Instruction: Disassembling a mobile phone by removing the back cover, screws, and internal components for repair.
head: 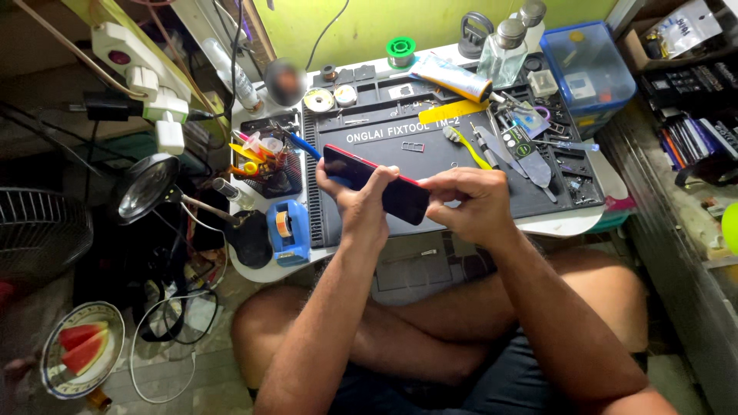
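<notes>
Left hand (pixel 361 201) closed around red-edged phone (pixel 367 178) above dark worktop (pixel 430 131) mat. Long axis running from upper left down to right hand (pixel 461 204), pinching lower end; fingertips probably hiding that corner.

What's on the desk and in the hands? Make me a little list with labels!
Left hand: left hand grips the phone from below
Right hand: right hand pinches the phone's right end
Phone: dark with a red edge, held tilted above the mat
Mat: black work mat on a white desk
Tools: tweezers and picks lie right of the phone
Tape: blue tape dispenser at the desk's left edge
Floor: plate of watermelon slices
</notes>
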